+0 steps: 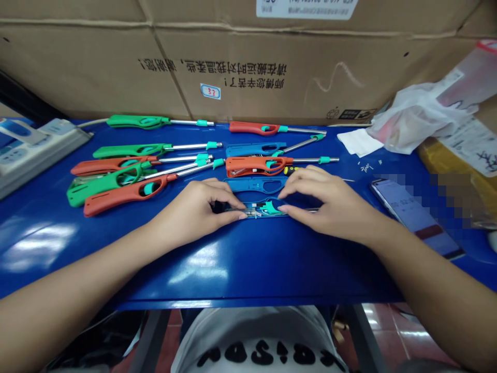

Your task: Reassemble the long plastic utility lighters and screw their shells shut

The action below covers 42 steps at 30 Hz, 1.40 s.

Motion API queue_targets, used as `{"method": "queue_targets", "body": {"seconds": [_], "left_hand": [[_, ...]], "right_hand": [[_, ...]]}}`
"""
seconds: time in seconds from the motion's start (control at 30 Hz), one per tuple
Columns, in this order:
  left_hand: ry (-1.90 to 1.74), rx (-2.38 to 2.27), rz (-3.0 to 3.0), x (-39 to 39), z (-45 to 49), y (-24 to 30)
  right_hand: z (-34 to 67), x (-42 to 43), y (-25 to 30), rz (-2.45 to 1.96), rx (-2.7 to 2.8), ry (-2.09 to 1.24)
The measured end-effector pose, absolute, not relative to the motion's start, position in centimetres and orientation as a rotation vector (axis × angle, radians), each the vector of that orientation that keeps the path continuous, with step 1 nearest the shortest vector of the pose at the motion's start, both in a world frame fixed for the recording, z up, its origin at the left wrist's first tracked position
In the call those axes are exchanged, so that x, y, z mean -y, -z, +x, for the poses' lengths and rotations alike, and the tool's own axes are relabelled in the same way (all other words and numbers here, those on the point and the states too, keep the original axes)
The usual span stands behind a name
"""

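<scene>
An opened blue long-necked lighter (285,214) lies on the table in front of me, with a teal trigger (271,208), a clear part and thin wire showing inside. My left hand (198,207) pinches the lighter's left end between thumb and forefinger. My right hand (322,199) is closed at the teal trigger, thumb and forefinger a little apart around it; the exact contact is partly hidden. Just behind lies a blue casing half (254,184). A black-and-yellow handle (290,170) shows behind my right hand, its thin shaft tip poking out to the right.
Several green and orange lighters (128,202) lie at the left; orange (252,166) and blue ones lie behind my hands. At the right are a phone (411,212), small white bits (365,167), white paper (359,142) and plastic bags (415,116). A power strip (42,145) stands far left; a cardboard box (233,57) walls the back.
</scene>
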State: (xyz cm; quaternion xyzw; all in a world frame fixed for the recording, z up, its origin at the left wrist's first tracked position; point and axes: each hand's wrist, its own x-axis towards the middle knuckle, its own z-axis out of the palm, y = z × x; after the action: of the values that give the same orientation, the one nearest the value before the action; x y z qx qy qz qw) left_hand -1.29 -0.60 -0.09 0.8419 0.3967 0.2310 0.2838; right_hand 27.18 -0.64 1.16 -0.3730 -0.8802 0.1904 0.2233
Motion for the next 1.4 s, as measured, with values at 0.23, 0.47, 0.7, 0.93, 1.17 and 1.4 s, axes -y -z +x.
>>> {"method": "queue_targets", "body": {"seconds": [0.23, 0.47, 0.7, 0.93, 1.17, 1.4], "left_hand": [[-0.614, -1.050, 2.220, 0.9, -0.8, 0.0], [-0.623, -1.013, 2.207, 1.1, -0.5, 0.1], [-0.616, -1.006, 2.223, 1.3, -0.3, 0.1], [-0.619, -1.016, 2.232, 1.2, -0.4, 0.1], [-0.618, -1.022, 2.240, 1.3, -0.3, 0.1], [-0.569, -1.007, 2.336, 0.7, -1.3, -0.1]], "right_hand": [[24.6, 1.8, 0.5, -1.023, 2.505, -0.271], [24.5, 1.5, 0.6, -1.221, 2.349, -0.350], [24.4, 1.9, 0.4, -1.213, 2.374, -0.398], [24.6, 1.6, 0.3, -1.233, 2.248, -0.563], [24.5, 1.7, 0.3, -1.292, 2.296, -0.571], [27.3, 0.3, -1.6, -1.228, 2.197, -0.579]]}}
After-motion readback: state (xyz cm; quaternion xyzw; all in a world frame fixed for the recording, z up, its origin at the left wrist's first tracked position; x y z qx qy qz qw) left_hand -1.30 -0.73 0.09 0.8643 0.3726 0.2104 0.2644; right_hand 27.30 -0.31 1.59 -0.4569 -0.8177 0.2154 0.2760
